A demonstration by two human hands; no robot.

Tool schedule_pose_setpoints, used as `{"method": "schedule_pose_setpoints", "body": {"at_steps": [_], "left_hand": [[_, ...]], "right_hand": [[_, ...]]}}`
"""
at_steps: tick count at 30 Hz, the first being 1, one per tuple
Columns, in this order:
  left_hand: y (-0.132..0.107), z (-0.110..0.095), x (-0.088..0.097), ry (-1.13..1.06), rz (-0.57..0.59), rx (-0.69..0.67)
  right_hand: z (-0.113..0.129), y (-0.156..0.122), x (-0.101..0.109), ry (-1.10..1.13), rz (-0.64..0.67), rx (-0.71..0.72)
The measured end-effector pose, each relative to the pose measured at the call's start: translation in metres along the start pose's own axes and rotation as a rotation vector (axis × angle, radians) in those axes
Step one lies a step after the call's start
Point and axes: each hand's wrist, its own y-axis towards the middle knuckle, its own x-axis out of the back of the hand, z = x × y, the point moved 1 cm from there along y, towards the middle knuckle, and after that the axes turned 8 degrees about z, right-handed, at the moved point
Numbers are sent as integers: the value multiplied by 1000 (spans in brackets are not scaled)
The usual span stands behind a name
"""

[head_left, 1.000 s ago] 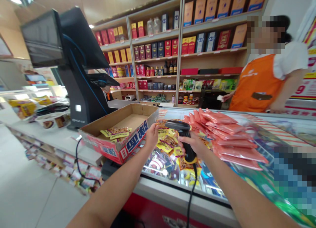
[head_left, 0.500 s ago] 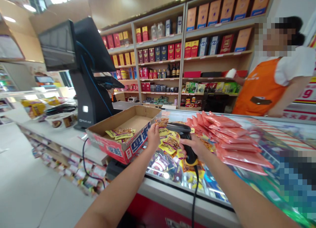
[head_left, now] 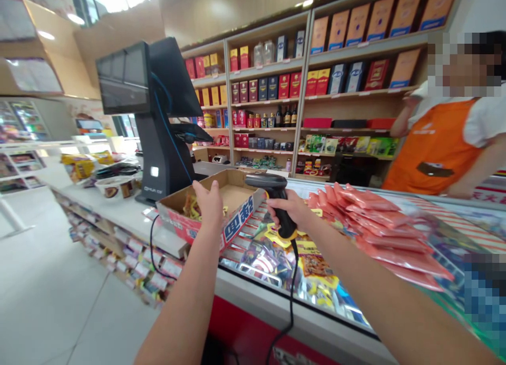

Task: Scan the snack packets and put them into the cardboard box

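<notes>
My left hand [head_left: 208, 204] hovers over an open cardboard box [head_left: 239, 219] on the counter, fingers stretched forward, with nothing visible in it. Yellow snack packets [head_left: 191, 207] lie in the box just left of that hand, partly hidden by it. My right hand [head_left: 294, 211] is wrapped round the handle of a black corded barcode scanner [head_left: 264, 182], held above the glass counter top beside the box. More yellow packets [head_left: 312, 262] lie on the glass under the scanner.
A fan of red packets [head_left: 371, 220] lies on the glass to the right. A black checkout terminal [head_left: 158, 117] stands behind the box. A person in an orange apron [head_left: 435, 144] stands at the far right. Stocked shelves [head_left: 300, 86] fill the back wall.
My left hand has moved left from the yellow packets on the glass to over the box. The scanner has lifted and shifted slightly left. The camera has turned left.
</notes>
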Motion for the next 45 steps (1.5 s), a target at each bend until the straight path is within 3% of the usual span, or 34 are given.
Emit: {"method": "schedule_pose_setpoints", "body": {"at_steps": [2, 3, 4, 6, 9, 12, 15, 19, 23, 26, 29, 35, 39, 45], "left_hand": [[-13, -11, -3, 48, -28, -47], [-21, -18, -10, 55, 13, -84], [-29, -26, -19, 58, 105, -134], [-45, -39, -45, 76, 396, -200], [-62, -46, -91, 209, 843, -155], [-74, -43, -131, 416, 1041, -82], [-86, -38, -153, 613, 1034, -57], [-103, -32, -159, 732, 972, -116], [-113, -28, -165, 630, 896, -224], [-116, -23, -175, 506, 1026, -237], [-115, -17, -181, 453, 1117, -161], [-110, -6, -180, 438, 1040, -83], [-111, 4, -184, 397, 1014, 54], [-108, 24, -189, 417, 887, 233]], "right_hand": [[-4, -6, 8, 15, -47, -29], [-6, -11, 13, 20, -81, -39], [-8, -16, 20, 17, -112, -46], [-11, -27, 34, 14, -176, -51], [-15, -42, 56, 25, -248, -43], [-21, -56, 74, 27, -315, -57], [-30, -68, 89, 5, -371, -68], [-39, -81, 102, -13, -422, -64], [-41, -84, 106, -10, -496, -13], [-42, -84, 106, -32, -521, 11], [-44, -83, 104, -69, -510, 4], [-49, -82, 102, -67, -473, -4], [-53, -81, 102, -97, -466, -25], [-56, -81, 96, -113, -441, -36]]}}
